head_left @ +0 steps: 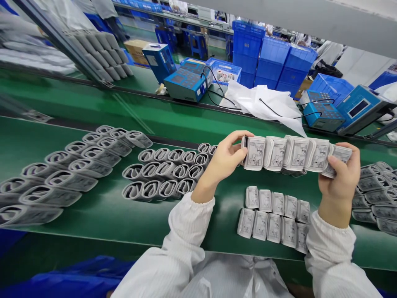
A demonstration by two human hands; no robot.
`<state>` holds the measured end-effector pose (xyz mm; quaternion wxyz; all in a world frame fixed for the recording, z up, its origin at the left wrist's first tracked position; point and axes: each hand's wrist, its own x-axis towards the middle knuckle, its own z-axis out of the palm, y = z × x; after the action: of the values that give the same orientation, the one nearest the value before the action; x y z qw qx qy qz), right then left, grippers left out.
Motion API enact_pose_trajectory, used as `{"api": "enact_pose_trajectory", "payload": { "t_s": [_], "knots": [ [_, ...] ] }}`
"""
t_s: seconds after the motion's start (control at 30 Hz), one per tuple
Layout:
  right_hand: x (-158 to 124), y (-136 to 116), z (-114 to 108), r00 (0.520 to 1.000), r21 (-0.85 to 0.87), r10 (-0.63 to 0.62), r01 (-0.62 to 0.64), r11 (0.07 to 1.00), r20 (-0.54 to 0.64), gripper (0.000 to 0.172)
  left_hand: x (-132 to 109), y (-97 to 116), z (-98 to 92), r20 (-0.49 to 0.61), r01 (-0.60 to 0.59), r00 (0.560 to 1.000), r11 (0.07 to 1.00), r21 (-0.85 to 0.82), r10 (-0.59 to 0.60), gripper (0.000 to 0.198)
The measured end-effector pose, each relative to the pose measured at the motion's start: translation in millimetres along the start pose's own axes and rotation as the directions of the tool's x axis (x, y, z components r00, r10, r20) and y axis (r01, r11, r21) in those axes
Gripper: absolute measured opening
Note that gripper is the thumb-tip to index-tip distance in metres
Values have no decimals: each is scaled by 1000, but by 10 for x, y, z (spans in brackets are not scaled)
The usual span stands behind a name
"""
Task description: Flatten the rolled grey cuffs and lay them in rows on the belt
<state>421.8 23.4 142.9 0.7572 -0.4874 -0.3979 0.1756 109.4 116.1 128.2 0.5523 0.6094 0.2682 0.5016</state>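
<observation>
Left hand [229, 155]: clamps the left end of the roll row [277, 154] | Right hand [341, 180]: clamps its right end | Row: held above the worktop [107, 211] | Near edge: two neat rows of packs [274, 227] | Left: coils [101, 155] stretch toward the far edge

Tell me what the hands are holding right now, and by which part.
A row of five grey printed rolls, held at both ends: left hand on the left end, right hand on the right end.
</observation>
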Motion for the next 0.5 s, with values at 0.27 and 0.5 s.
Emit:
{"api": "enact_pose_trajectory", "payload": {
  "t_s": [0.27, 0.5],
  "knots": [
    [3, 6, -16, 1000, 38, -8, 7, 999, 21, 41, -15, 16, 8, -21, 29, 999, 999, -19, -30, 38],
    [28, 88, -75, 996, 15, -66, 65, 998, 60, 40, -16, 28, 9, -20, 55, 998, 997, -47, -56, 38]
  ]
}}
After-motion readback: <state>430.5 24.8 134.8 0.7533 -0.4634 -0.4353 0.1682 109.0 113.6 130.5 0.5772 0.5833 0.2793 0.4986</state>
